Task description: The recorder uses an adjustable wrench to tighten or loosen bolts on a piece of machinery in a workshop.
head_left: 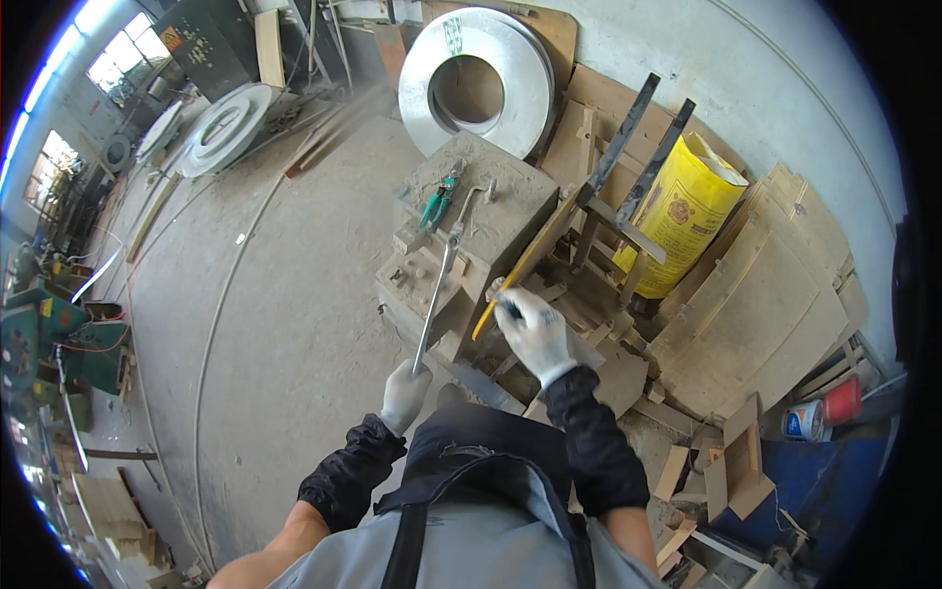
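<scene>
My left hand (402, 395), in a white glove, is closed on a long steel ratchet bar (430, 314), whose head rests over a dusty metal block (520, 206). My gloved right hand (533, 332) is closed at a small dark object just beside a yellow strip (484, 319); I cannot make out exactly what it holds. Teal-handled pliers (435, 206) and a small bent tool (469, 204) lie on the block's top.
Large metal rings (427, 83) lean behind the block. A dark steel frame (628, 93), a yellow sack (692, 211) and cardboard sheets (746, 324) crowd the right. Green machinery (93, 358) stands left, with cables (226, 285) across the floor.
</scene>
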Demonstrator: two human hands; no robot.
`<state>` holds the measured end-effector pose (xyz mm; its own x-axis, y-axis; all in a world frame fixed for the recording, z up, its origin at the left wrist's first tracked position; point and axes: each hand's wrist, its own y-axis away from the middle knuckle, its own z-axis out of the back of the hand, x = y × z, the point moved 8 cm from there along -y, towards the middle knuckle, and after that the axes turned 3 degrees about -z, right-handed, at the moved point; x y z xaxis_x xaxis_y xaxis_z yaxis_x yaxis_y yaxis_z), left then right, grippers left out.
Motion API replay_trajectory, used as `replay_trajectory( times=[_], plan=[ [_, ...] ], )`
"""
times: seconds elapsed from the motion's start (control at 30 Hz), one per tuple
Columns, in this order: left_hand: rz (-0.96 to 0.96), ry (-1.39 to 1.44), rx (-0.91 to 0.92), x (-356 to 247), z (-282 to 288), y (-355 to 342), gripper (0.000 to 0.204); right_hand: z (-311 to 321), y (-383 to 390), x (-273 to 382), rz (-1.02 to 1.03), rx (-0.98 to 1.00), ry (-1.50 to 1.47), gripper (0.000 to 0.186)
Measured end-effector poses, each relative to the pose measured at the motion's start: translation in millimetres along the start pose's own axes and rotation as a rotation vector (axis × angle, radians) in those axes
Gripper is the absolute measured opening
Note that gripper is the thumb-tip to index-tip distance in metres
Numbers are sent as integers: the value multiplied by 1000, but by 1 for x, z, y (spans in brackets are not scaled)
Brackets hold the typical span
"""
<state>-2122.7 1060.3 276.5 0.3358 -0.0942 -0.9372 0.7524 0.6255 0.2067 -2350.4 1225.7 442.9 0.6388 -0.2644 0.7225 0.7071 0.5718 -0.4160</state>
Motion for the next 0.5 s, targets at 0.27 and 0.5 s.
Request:
replay_trajectory(
  times=[0.27, 0.5],
  plan=[
    [106, 108, -59, 7, 81, -22, 7, -198, -147, -153, -643, 407, 361, 44],
    [289, 195, -59, 31, 109, -33, 9, -261, -197, -214, -757, 492, 616, 55]
  ],
)
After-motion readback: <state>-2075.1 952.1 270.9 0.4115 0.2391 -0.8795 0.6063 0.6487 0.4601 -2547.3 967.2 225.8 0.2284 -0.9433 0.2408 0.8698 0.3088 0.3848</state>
